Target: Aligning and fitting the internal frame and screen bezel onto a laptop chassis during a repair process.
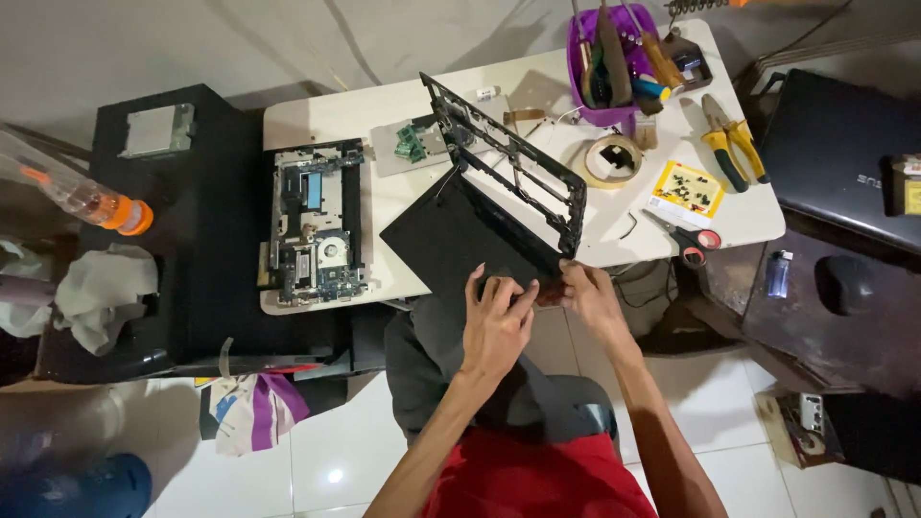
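White table (403, 110): black laptop lid (460, 240), hinged frame (508, 158) upright.

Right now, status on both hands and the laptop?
Left hand and right hand both grip the near corner of the black laptop lid. Bare frame tilted up. Scissors nearby, apart.

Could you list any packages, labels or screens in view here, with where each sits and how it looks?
Laptop screen panel: dark, flat rectangle at the table's near edge, under the left hand and right hand.
Yellow card: right side of the white table, small dark bits on it.
Clear bottle: far left, orange cap.
Closed laptop: far right, dark lid.
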